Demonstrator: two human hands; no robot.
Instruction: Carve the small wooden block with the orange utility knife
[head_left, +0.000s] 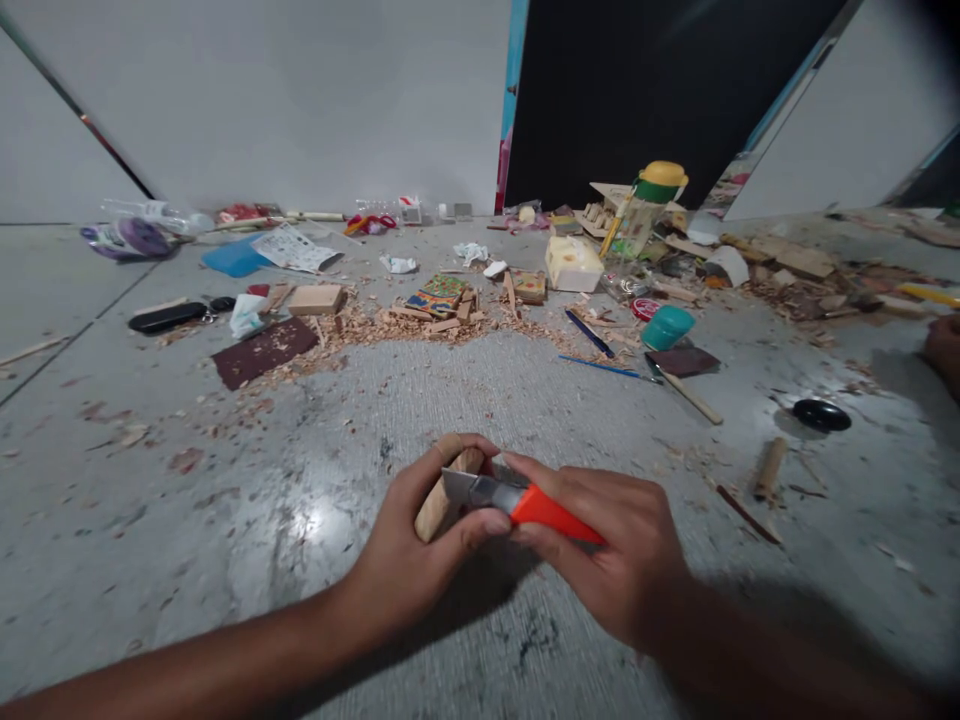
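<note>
My left hand (420, 520) is closed around a short piece of light wood (433, 512), whose lower end sticks out below the fingers. In my right hand (615, 540) is a utility knife (551, 515) with an orange handle, gripped between thumb and fingers. Its metal blade (459, 484) points left and lies against or just over the wood; exact contact cannot be told. The left thumb reaches across to the front end of the knife. Both hands are low in the middle of the view, above the grey floor (360, 640).
Wood shavings (360, 330) spread across the floor ahead, with brown sandpaper (264, 352), a wood block (316, 299) and a blue pen (589, 332). Right of these are a teal-lidded container (669, 327), a black oval object (821, 415) and another person's hand (943, 350) at the edge.
</note>
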